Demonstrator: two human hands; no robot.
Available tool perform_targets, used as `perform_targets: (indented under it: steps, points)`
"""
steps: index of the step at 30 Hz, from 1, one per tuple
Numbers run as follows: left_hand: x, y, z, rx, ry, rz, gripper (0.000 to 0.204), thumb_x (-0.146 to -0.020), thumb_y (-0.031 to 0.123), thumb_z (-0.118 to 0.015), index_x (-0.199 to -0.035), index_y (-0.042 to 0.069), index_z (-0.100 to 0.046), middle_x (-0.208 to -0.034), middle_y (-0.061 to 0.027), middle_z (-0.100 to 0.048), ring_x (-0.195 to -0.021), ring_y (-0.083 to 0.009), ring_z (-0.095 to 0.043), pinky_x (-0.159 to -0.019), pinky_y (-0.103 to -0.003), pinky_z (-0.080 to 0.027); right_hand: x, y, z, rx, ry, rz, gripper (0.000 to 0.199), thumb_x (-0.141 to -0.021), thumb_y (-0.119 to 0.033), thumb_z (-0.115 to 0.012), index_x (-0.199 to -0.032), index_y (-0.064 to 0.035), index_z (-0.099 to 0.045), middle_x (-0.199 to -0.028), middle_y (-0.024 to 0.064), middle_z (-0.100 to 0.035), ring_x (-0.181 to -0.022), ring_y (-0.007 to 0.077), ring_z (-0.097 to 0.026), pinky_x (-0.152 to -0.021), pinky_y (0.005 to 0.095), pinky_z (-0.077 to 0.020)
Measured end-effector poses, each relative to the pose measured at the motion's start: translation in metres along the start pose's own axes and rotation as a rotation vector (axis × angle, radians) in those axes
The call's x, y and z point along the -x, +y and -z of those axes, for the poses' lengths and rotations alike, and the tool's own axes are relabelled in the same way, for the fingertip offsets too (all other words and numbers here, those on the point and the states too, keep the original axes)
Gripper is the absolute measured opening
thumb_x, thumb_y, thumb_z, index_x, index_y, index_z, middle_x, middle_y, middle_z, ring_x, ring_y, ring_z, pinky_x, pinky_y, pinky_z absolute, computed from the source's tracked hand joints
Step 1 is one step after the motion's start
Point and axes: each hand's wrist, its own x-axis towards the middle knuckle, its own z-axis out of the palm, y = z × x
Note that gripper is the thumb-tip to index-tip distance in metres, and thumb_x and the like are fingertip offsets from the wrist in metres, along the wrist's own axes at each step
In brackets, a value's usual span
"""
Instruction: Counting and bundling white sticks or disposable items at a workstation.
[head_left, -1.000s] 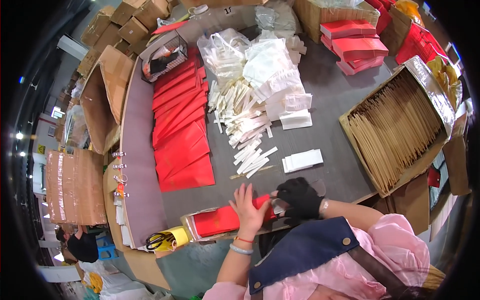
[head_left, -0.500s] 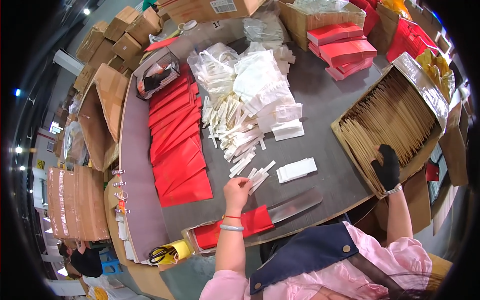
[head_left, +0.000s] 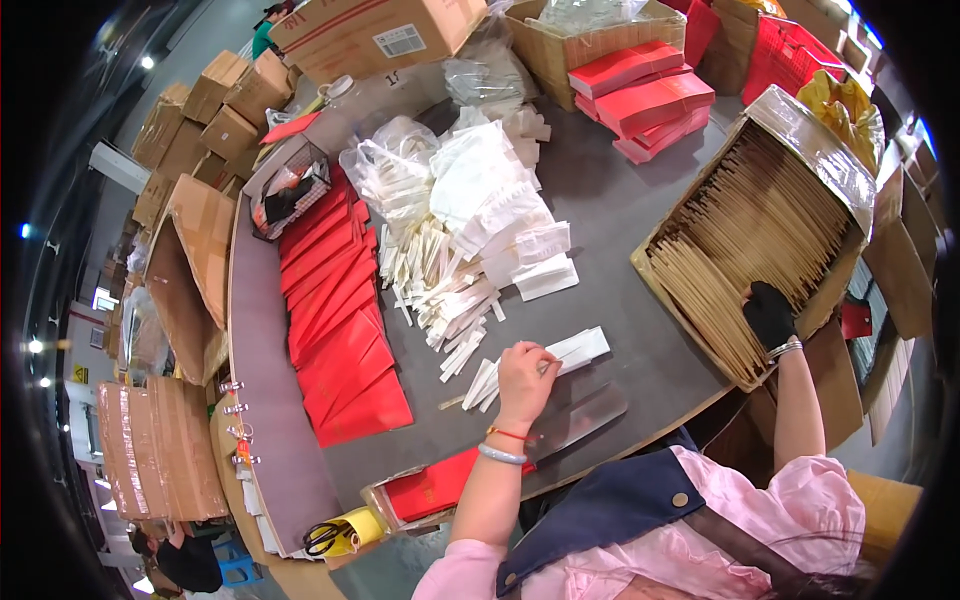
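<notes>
My left hand [head_left: 527,380], wearing a red cord and a pale bangle, is over the table's near middle. Its fingers are pinched together at the near end of a small stack of folded white slips [head_left: 588,346]; what is between them is too small to make out. Several white paper strips [head_left: 483,384] lie just left of the hand. My right hand [head_left: 770,313], in a black glove with fingertips bare, rests curled on the brown cardboard pieces [head_left: 700,300] packed upright in an open carton [head_left: 655,282]. Its fingertips are partly hidden among them.
Red envelopes [head_left: 345,370] overlap in a row along the left. A heap of white strips and papers [head_left: 450,250] covers the middle. In front, a metal blade [head_left: 585,418] sticks out of a red sleeve [head_left: 432,487] beside black-handled scissors [head_left: 322,538]. Red stacks [head_left: 655,100] stand at the back.
My left hand has moved right, from the loose strips to the folded white slips. My right hand's fingers have drawn together on the cardboard pieces. The whole view has shifted a little.
</notes>
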Motion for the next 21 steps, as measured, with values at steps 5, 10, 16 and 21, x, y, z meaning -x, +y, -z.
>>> perform_targets:
  steps: [5, 10, 16, 21]
  points:
    - [-0.007, 0.008, -0.007, -0.231, -0.055, 0.033, 0.031, -0.070, 0.024, -0.080, -0.096, 0.013, -0.069, -0.102, -0.0022, -0.060, -0.099, -0.0260, -0.053, -0.086, -0.041, -0.042, 0.001, 0.009, -0.001, 0.063, 0.065, 0.017, 0.017, -0.081, -0.012, -0.062, -0.093, -0.0011, -0.062, -0.090, 0.0194, -0.064, -0.086, 0.0354, -0.063, -0.076, 0.0409, -0.0496]
    - [-0.012, 0.014, -0.007, -0.196, -0.070, -0.029, 0.034, -0.066, 0.024, -0.083, -0.094, 0.013, -0.069, -0.103, -0.0040, -0.061, -0.099, -0.0273, -0.054, -0.086, -0.041, -0.042, 0.006, 0.002, 0.012, 0.159, 0.043, 0.012, 0.017, -0.079, -0.014, -0.060, -0.091, -0.0030, -0.059, -0.090, 0.0192, -0.062, -0.088, 0.0394, -0.060, -0.076, 0.0457, -0.0484]
    - [-0.005, 0.006, -0.006, -0.190, 0.019, -0.105, 0.022, -0.068, 0.019, -0.080, -0.080, 0.012, -0.063, -0.087, -0.0029, -0.062, -0.091, -0.0272, -0.056, -0.080, -0.041, -0.040, 0.002, -0.022, 0.008, 0.302, -0.076, -0.089, 0.021, -0.084, -0.021, -0.054, -0.097, -0.0049, -0.057, -0.096, 0.0204, -0.062, -0.092, 0.0393, -0.060, -0.082, 0.0483, -0.0479]
    - [0.002, 0.020, 0.007, -0.022, 0.014, -0.011, 0.018, -0.072, 0.016, -0.080, -0.078, 0.009, -0.065, -0.077, -0.0057, -0.065, -0.077, -0.0235, -0.061, -0.071, -0.035, -0.045, 0.000, -0.004, 0.006, 0.256, 0.169, -0.230, 0.036, -0.088, -0.021, -0.048, -0.119, -0.0029, -0.056, -0.113, 0.0235, -0.063, -0.103, 0.0432, -0.059, -0.089, 0.0505, -0.0467]
